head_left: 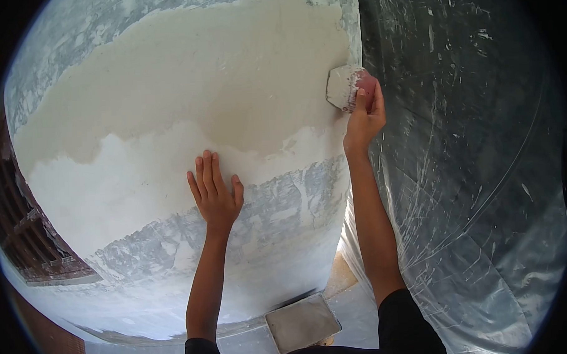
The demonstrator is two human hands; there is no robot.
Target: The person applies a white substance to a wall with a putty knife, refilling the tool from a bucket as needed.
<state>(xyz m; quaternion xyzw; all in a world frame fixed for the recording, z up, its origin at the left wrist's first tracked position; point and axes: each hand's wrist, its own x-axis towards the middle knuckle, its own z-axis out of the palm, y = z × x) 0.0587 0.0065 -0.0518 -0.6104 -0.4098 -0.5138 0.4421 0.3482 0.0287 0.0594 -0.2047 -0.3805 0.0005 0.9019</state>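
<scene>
My right hand point(367, 120) grips a flat scraper point(342, 88) near the wall's right edge. The scraper is reddish on the held side, and its other half is caked with pale putty. Its face lies against or very close to the wall point(260, 221). My left hand point(217, 187) rests with fingers spread on the whitish lower part of the coat. A broad layer of putty point(186, 74) covers the upper wall, darker and damp-looking above, whiter below. Bluish-grey patchy wall shows around it.
A dark plastic sheet point(476, 139), splashed with white, hangs to the right of the wall. At the wall's foot sits a shallow rectangular tray point(303, 324) with a greyish inside. A brown grille point(29, 236) fills an opening at the left.
</scene>
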